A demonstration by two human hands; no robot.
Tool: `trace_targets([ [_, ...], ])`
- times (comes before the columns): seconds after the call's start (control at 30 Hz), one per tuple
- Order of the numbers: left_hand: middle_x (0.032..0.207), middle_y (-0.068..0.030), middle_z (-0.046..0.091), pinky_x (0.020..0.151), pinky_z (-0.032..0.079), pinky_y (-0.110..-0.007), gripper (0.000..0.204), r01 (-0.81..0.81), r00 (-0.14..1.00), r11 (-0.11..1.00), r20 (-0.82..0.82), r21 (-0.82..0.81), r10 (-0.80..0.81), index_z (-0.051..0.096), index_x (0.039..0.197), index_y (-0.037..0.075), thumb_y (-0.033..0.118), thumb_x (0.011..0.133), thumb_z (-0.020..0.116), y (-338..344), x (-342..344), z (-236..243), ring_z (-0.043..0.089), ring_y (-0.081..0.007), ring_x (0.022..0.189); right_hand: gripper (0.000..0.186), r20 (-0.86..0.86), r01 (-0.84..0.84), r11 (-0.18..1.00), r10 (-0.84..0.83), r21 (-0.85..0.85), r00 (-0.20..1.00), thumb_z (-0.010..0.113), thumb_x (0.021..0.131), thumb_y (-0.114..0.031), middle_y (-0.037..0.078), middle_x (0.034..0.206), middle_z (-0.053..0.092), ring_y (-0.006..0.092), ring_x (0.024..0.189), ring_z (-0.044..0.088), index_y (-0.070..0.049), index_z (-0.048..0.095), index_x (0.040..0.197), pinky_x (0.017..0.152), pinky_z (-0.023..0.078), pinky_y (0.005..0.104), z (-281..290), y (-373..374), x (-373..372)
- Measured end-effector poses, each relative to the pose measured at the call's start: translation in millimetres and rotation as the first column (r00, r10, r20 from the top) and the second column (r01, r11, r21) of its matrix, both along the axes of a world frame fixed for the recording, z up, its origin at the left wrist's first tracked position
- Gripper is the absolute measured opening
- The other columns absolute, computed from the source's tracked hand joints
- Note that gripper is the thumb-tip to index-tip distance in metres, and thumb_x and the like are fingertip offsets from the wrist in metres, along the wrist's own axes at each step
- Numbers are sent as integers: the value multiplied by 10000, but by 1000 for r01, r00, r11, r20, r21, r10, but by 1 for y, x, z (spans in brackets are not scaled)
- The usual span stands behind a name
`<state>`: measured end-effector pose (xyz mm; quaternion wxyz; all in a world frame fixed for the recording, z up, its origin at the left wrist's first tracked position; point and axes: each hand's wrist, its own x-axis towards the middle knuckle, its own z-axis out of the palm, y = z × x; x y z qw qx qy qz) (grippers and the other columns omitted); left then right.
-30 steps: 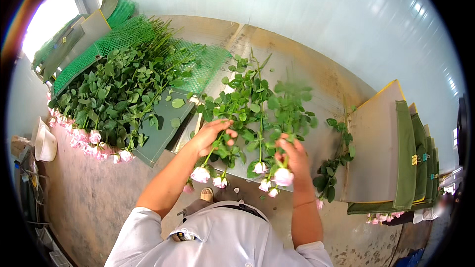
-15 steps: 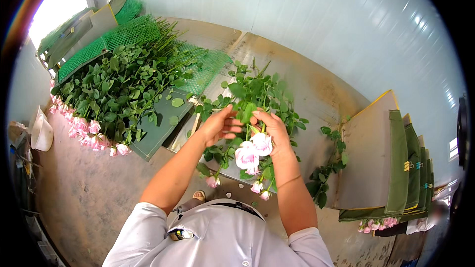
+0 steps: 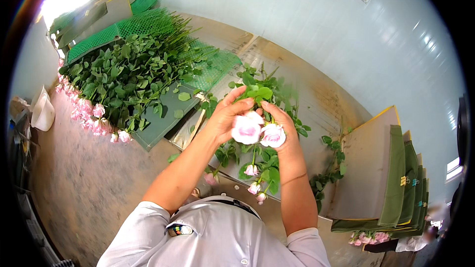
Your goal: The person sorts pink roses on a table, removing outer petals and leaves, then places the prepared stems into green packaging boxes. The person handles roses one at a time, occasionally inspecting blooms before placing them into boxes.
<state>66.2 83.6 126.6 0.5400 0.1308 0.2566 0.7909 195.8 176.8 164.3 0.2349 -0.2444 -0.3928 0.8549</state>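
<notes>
My left hand and my right hand are raised close together above the worktable, both closed on the stems and leaves of pink roses. Two large pale pink blooms hang between them, facing me. My left fingers touch the bright green leaves just under the stem tops; my right fingers are partly hidden behind a bloom. Below, several smaller roses with leafy stems lie along the front edge of the metal worktable.
A heap of long-stemmed roses lies at left on a dark mat and green mesh. Green-flapped boards with roses stand at right, beside a loose leafy stem. A white container sits far left; a pale wall rises behind.
Both hands have risen and drawn together, lifting two blooms from among the loose roses to between them. My left hand has closed around stems. The view has shifted slightly.
</notes>
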Motion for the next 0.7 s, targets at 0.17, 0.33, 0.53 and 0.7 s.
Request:
trace_targets([
  [0.17,1030,-140,607,658,565,-335,627,-29,995,1000,-93,-1,28,360,1335,12,-43,781,649,13,2,20,640,-223,788,213,-77,-91,996,92,20,993,625,868,-149,74,899,621,148,734,613,9,610,1010,635,531,268,14,2,-4],
  [0.33,1000,-86,619,647,511,-273,659,0,970,998,-243,-59,-14,338,1358,-8,2,772,639,19,5,40,591,-134,711,251,-82,-105,994,108,32,991,623,866,-145,106,943,637,174,786,647,25,592,1049,667,546,291,14,15,-1],
  [0.53,1026,-127,615,716,558,-315,505,17,953,992,-299,-122,-53,404,1307,10,1,836,588,22,6,49,638,-184,828,278,-133,-151,988,155,36,979,606,880,-154,108,955,642,178,806,649,40,581,1078,697,552,310,8,20,-1],
  [0.7,907,-60,604,502,430,-263,434,-82,887,963,-459,-257,-47,471,1234,21,125,836,613,12,1,38,562,-114,631,339,-364,-131,983,75,-131,928,488,879,-132,152,1005,627,255,864,642,58,525,1158,750,564,364,-1,28,10],
])
